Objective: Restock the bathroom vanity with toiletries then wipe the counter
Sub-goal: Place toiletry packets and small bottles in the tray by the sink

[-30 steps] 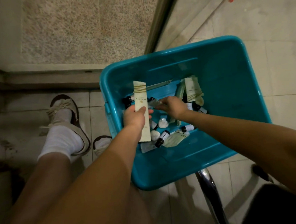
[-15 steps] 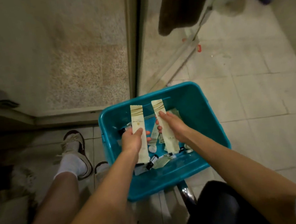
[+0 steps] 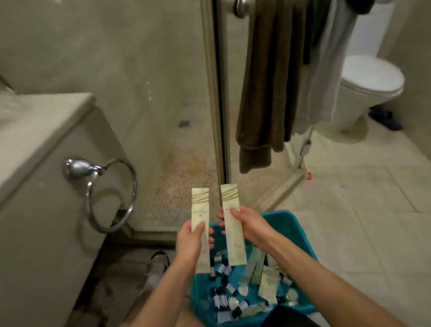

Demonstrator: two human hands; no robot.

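Note:
My left hand point(image 3: 190, 241) grips a long cream toiletry packet point(image 3: 200, 210) held upright. Beside it my right hand point(image 3: 252, 228) grips a second cream packet point(image 3: 233, 228), also upright, a small gap apart from the first. Both packets are raised above a teal plastic bin point(image 3: 294, 232) that sits low in front of me. Inside the bin lie several small dark-capped bottles point(image 3: 220, 301), round white caps and more cream packets point(image 3: 267, 283). The vanity counter point(image 3: 26, 130) is at the left, its top at the frame's edge.
A chrome towel ring point(image 3: 109, 193) hangs on the vanity's side. A glass shower door frame point(image 3: 215, 99) stands ahead, with brown and pale towels point(image 3: 274, 77) draped on a rack. A white toilet point(image 3: 367, 86) is at the right. My foot point(image 3: 158, 267) stands beside the bin.
My right hand picked a second packet out of the bin. Both hands lifted their packets up above the bin, and my view rose from the bin to the shower and vanity.

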